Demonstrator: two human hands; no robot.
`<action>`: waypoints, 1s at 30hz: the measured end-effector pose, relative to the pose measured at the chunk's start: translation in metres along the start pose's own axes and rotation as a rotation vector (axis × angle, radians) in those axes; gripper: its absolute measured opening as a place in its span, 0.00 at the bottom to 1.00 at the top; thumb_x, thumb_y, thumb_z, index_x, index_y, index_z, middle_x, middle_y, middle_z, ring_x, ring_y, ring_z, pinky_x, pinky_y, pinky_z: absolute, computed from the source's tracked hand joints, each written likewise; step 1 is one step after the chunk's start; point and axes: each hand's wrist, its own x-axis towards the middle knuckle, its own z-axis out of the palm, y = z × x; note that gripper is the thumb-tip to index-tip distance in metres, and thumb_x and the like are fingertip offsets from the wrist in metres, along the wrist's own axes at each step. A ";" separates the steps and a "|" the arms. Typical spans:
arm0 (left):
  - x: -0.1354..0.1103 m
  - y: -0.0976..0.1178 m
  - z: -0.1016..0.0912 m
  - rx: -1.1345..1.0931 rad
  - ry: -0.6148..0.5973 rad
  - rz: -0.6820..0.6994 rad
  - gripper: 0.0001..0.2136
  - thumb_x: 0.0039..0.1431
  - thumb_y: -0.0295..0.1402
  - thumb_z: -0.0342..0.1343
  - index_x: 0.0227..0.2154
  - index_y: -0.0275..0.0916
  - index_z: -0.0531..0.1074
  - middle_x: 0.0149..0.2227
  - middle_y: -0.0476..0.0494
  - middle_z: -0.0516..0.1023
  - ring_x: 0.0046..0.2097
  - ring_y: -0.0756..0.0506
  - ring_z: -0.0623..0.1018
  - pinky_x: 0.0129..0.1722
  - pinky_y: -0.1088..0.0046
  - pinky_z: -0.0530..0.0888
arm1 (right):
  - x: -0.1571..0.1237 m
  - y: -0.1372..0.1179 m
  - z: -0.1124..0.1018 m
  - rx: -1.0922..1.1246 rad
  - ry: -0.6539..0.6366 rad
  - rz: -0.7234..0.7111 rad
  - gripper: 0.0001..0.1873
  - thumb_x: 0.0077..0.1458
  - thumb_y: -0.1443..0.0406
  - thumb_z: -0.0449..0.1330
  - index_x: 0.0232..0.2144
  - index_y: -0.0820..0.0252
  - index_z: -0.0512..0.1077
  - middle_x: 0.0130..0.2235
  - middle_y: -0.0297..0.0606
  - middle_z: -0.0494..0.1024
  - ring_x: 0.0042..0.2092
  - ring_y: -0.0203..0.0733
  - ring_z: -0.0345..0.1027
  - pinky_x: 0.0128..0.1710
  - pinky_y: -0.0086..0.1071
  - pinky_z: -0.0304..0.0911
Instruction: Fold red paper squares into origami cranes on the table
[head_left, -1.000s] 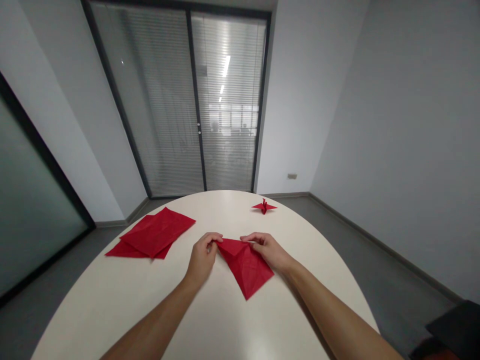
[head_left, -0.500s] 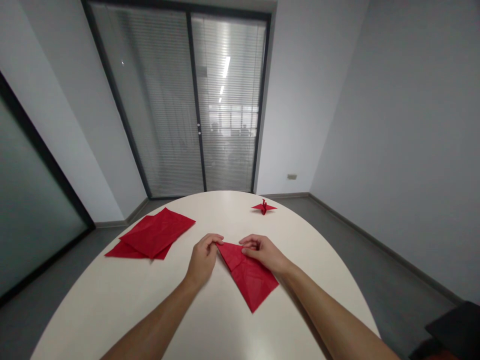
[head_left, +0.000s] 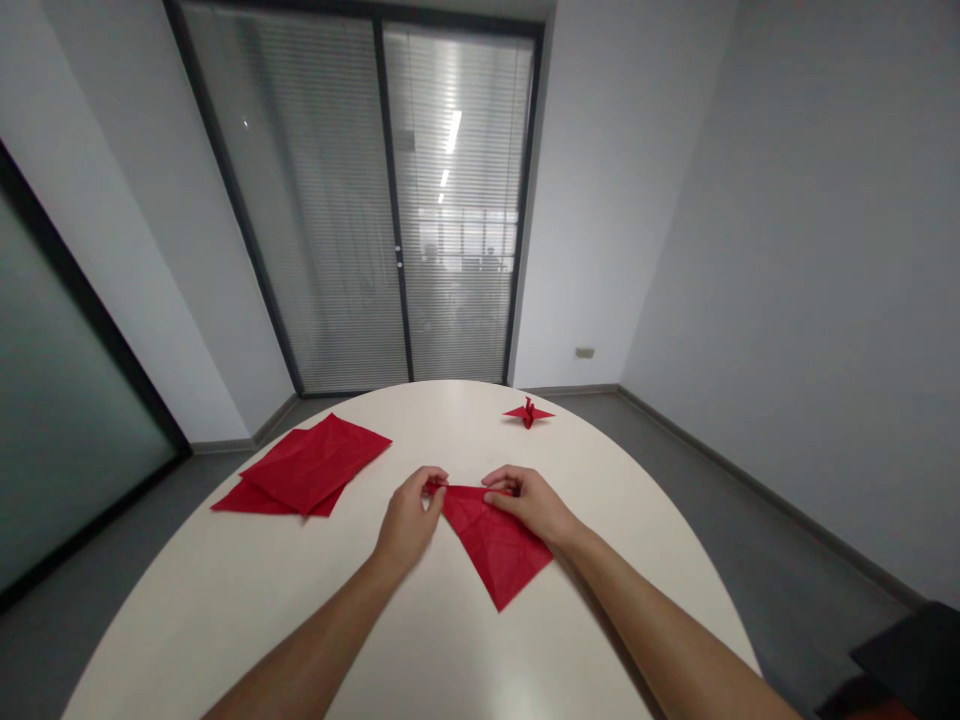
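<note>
A creased red sheet of origami paper (head_left: 499, 555) lies in front of me, one corner pointing toward me. My left hand (head_left: 414, 510) pinches its far left corner between thumb and fingers. On the far edge, my right hand (head_left: 529, 500) grips the paper with the thumb on top and the fingers curled behind. The part of the sheet under my right hand and wrist is hidden. Past my right hand, a folded red paper crane (head_left: 529, 413) stands near the table's far edge.
Several red paper sheets (head_left: 315, 465) lie overlapped at the left of the round white table (head_left: 262, 610). Glass panels with blinds (head_left: 457, 300) stand beyond the table. A dark object (head_left: 911, 660) shows at the lower right.
My left thumb has closed onto the paper's left corner. The paper's near tip has shifted slightly away from me and left. My right hand stays on the far edge.
</note>
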 end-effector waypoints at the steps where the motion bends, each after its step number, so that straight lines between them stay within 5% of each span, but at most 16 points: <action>1: 0.000 -0.001 -0.001 0.018 0.008 0.003 0.07 0.60 0.27 0.52 0.38 0.40 0.73 0.37 0.45 0.80 0.40 0.45 0.80 0.44 0.66 0.76 | 0.000 -0.001 -0.001 -0.030 0.013 -0.015 0.21 0.47 0.53 0.69 0.38 0.61 0.76 0.36 0.39 0.82 0.36 0.42 0.74 0.37 0.36 0.67; 5: -0.001 -0.001 -0.004 0.138 0.090 0.064 0.06 0.61 0.27 0.53 0.39 0.41 0.73 0.39 0.44 0.79 0.43 0.43 0.78 0.46 0.62 0.74 | -0.003 -0.012 -0.002 -0.177 0.148 -0.136 0.15 0.55 0.57 0.64 0.41 0.59 0.75 0.37 0.39 0.82 0.38 0.44 0.75 0.42 0.38 0.68; 8: -0.001 0.005 -0.008 0.223 0.123 0.187 0.08 0.63 0.26 0.51 0.41 0.41 0.73 0.40 0.43 0.78 0.45 0.41 0.76 0.48 0.60 0.73 | -0.011 -0.026 0.000 -0.362 0.246 -0.340 0.17 0.61 0.62 0.58 0.53 0.53 0.70 0.43 0.39 0.82 0.46 0.44 0.75 0.50 0.41 0.67; 15: -0.001 0.010 -0.011 0.396 0.179 0.217 0.09 0.62 0.24 0.52 0.39 0.43 0.76 0.43 0.43 0.77 0.47 0.40 0.74 0.51 0.57 0.70 | -0.020 -0.038 0.003 -0.869 0.097 -0.729 0.15 0.67 0.68 0.50 0.47 0.52 0.76 0.42 0.41 0.82 0.46 0.45 0.74 0.46 0.40 0.65; 18: 0.000 0.008 -0.012 0.397 0.202 0.194 0.08 0.62 0.25 0.53 0.38 0.43 0.75 0.44 0.44 0.77 0.48 0.40 0.74 0.52 0.57 0.69 | -0.020 -0.040 0.008 -0.926 0.053 -0.748 0.16 0.68 0.68 0.50 0.49 0.52 0.75 0.46 0.40 0.82 0.48 0.45 0.73 0.47 0.40 0.64; 22: 0.001 0.007 -0.013 0.351 0.214 0.146 0.05 0.63 0.27 0.53 0.37 0.42 0.73 0.40 0.45 0.79 0.44 0.41 0.76 0.48 0.60 0.71 | -0.021 -0.044 0.013 -0.984 0.147 -0.636 0.19 0.65 0.65 0.55 0.57 0.55 0.67 0.54 0.46 0.77 0.51 0.48 0.72 0.47 0.40 0.64; 30: 0.001 0.003 -0.013 0.429 0.206 0.090 0.06 0.61 0.26 0.54 0.36 0.41 0.75 0.43 0.45 0.80 0.47 0.41 0.76 0.52 0.59 0.69 | -0.014 -0.035 0.003 -1.035 0.142 -0.757 0.14 0.63 0.74 0.54 0.49 0.58 0.70 0.46 0.41 0.81 0.43 0.44 0.73 0.40 0.36 0.62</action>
